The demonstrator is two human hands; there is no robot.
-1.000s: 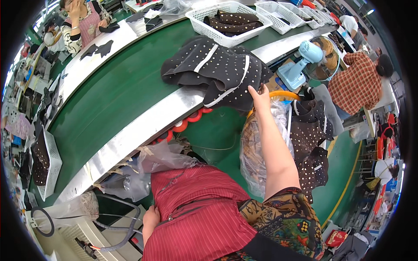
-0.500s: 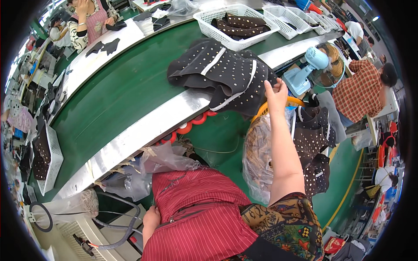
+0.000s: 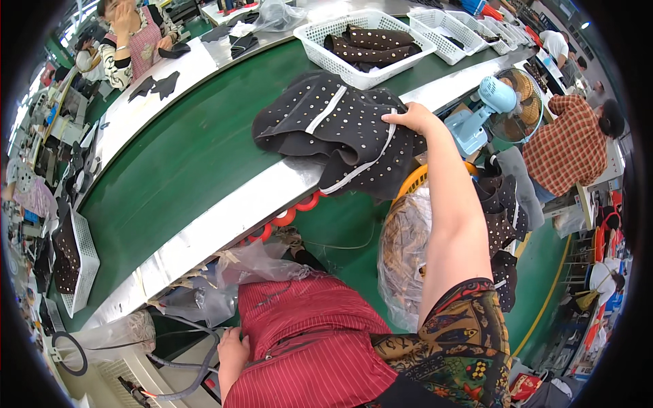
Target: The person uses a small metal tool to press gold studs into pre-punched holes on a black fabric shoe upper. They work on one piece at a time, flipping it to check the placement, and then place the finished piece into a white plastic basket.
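A pile of black fabric pieces [image 3: 360, 153], dotted with pale studs and edged with white strips, lies across the inner edge of the green-topped table and droops over it. My right hand [image 3: 416, 120] reaches to the pile's right side and pinches its upper edge near a white strip. The thumb lies on top, and the other fingers are partly hidden behind the cloth. My left hand [image 3: 233, 350] rests low against the side of my red striped apron [image 3: 313, 333]. Its fingers are loosely bent and hold nothing that I can see.
Behind the pile stands a white basket [image 3: 309, 46] with rolled studded pieces. A blue fan [image 3: 496, 95] is at the right. Below it, an orange-rimmed basket [image 3: 410, 182] lined with plastic stands beside more hanging studded pieces [image 3: 500, 204]. Another person [image 3: 139, 41] sits across the table.
My right hand has moved left and slightly up, from the pile's right corner onto its upper edge, and now grips it. The pile has shifted slightly left. My left hand has moved little.
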